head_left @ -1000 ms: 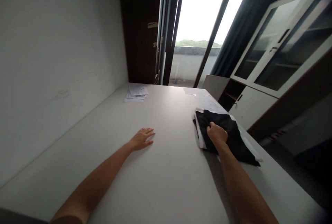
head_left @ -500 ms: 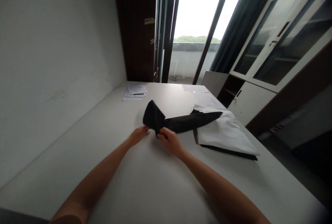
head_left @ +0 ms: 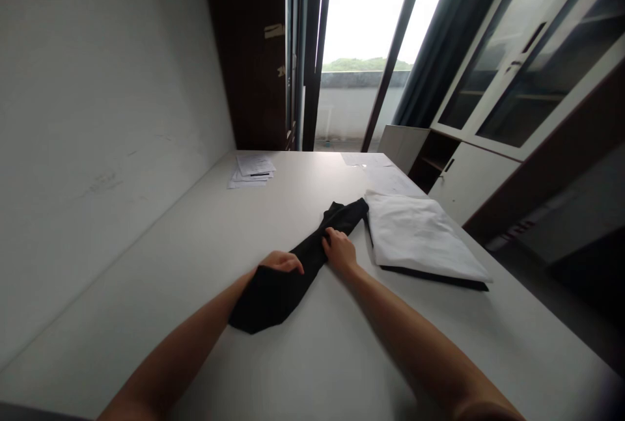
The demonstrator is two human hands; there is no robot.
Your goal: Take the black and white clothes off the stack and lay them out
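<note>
A long black cloth point(head_left: 305, 253) lies slantwise on the white table, its wide end toward me and its narrower end beside the folded white cloth. My left hand point(head_left: 282, 261) is closed on the edge of the wide part, with the thumb over the black fabric. Farther along, my right hand point(head_left: 340, 248) has its bent fingers on the same cloth near the middle, gripping its right edge. Part of the left wrist is covered by the fabric.
A folded white cloth point(head_left: 420, 232) with a black layer under it lies at the right of the table point(head_left: 303, 375). Papers point(head_left: 251, 170) sit at the far left, and more sheets point(head_left: 385, 177) at the far right. A wall borders the left side.
The black cloth has swung off the white cloth and now stretches diagonally, its wide end nearer me. My right hand moved right; my left hand moved slightly right and nearer.
</note>
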